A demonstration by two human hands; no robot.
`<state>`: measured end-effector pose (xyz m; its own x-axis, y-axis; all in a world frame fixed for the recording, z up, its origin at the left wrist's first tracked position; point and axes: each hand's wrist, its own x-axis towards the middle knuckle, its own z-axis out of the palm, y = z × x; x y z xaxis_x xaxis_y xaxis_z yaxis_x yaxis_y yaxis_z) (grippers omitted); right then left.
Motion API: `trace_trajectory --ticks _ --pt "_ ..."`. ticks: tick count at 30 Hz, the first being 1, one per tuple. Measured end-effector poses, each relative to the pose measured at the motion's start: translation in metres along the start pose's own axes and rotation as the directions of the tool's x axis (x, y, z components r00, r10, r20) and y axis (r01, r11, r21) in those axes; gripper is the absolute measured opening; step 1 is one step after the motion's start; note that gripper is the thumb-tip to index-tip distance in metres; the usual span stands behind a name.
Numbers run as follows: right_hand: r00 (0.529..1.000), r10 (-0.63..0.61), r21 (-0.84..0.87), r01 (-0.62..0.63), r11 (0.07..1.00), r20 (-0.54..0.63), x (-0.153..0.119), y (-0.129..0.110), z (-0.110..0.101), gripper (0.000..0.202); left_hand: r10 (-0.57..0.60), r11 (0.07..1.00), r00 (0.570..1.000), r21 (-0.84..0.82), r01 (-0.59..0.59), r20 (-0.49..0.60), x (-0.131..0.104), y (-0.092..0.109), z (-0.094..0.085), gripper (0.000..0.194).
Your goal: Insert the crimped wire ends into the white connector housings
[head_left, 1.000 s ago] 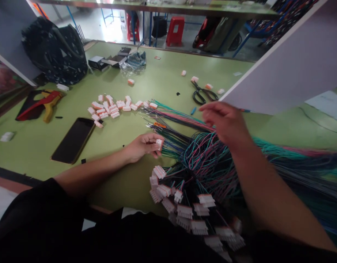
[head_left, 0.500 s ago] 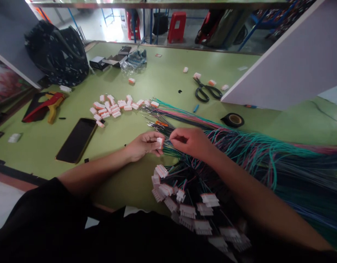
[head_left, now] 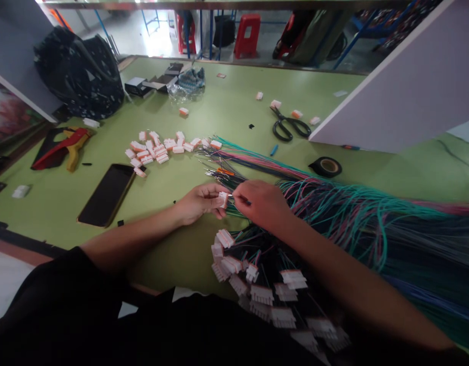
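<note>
Head view: left hand's fingers pinch the connector; right hand's grip a wire.

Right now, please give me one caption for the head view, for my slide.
Left hand holds a white connector; right hand pinches a thin wire close to it, above coloured wires.

A small white connector with an orange edge is held above the surface, a thin wire end pointing at it. Teal, pink and dark wires stretch toward the surface's right edge; wired connectors cluster by its near edge.
</note>
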<state>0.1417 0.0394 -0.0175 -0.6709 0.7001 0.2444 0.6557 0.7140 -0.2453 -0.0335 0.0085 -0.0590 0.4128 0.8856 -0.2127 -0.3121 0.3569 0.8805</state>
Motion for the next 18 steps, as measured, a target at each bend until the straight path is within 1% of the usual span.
trace_trajectory --ticks 2,4,6,8,10,13,18 --pt "0.999 -0.038 -0.048 0.037 0.998 -0.028 -0.001 -0.002 0.004 0.017 -0.01 1.0 1.0 0.002 0.01 -0.001 -0.001 0.001 0.0 0.031" --pt "0.999 -0.042 -0.024 0.041 0.999 -0.028 -0.001 -0.003 0.007 0.018 -0.021 1.0 1.0 0.009 0.021 0.004 -0.001 0.002 0.0 0.032" --pt "1.0 0.005 0.103 -0.003 0.995 -0.012 -0.001 -0.001 0.007 0.016 -0.029 0.999 1.0 0.019 0.029 0.006 -0.002 0.002 0.0 0.032" --pt "0.997 0.076 0.268 -0.075 0.96 0.008 0.0 0.001 0.005 0.012 -0.032 0.999 0.999 0.022 0.032 -0.003 -0.002 0.002 0.001 0.032" --pt "0.991 0.133 0.368 -0.13 0.921 0.019 0.0 0.004 0.002 0.008 -0.03 0.999 0.999 0.014 0.03 -0.02 -0.001 0.002 0.002 0.032" --pt "0.99 0.141 0.361 -0.132 0.923 0.001 0.0 0.006 0.001 0.01 -0.031 1.0 0.999 0.002 0.031 -0.042 -0.001 0.002 0.003 0.034" --pt "0.998 0.062 0.247 -0.053 0.968 -0.028 -0.002 -0.001 0.012 0.014 -0.041 0.999 0.998 0.027 0.042 -0.043 -0.002 0.004 0.005 0.036"
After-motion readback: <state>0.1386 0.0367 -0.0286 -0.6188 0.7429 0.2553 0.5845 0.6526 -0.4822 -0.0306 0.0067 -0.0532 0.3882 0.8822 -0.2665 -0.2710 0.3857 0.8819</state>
